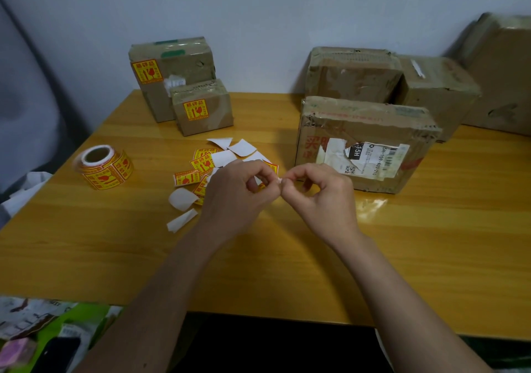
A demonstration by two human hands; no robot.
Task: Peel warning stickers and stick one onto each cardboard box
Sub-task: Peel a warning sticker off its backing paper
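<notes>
My left hand (238,191) and my right hand (319,191) meet over the table's middle, both pinching one small sticker (274,171) between their fingertips; most of it is hidden. Behind my left hand lies a pile of cut yellow-and-red warning stickers (198,168) and white backing papers (235,150). A sticker roll (103,168) stands at the left. Two boxes at the back left, a tall one (172,68) and a small one (202,108), each carry a yellow sticker. A larger box (365,145) with a torn shipping label stands just beyond my right hand.
More cardboard boxes stand at the back right: one (353,74) behind the labelled box, another (436,91) beside it, and a big one (502,71) against the wall. The wooden table (115,257) has its front edge near me. Clutter lies below at the left.
</notes>
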